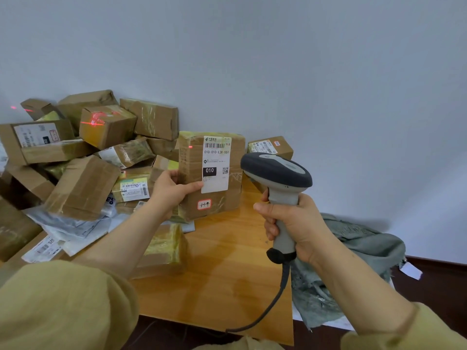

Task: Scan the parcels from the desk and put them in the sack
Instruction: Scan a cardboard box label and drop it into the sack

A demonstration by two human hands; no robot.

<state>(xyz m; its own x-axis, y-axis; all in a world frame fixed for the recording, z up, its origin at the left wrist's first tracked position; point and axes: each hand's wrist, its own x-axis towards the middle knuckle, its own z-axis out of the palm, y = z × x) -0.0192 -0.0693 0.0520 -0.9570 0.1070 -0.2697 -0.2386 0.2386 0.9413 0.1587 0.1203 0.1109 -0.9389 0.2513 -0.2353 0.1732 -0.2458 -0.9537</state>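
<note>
While a heap of cardboard parcels [83,157] crowds the left of the wooden desk [222,269], one box streaked with red scanner light [94,121], our left hand [171,190] grips a tall cardboard parcel [189,170] by its left edge, thumb across the front, fingers curled behind. It stands above the desk's middle, long axis upright, its white shipping label [216,164] facing us with the barcode uppermost. Just right, our right hand [290,228] wraps the upright handle of a grey barcode scanner [278,178], whose head points forward and left toward the parcels. A grey-green sack [353,256] lies crumpled beside the desk's right edge.
</note>
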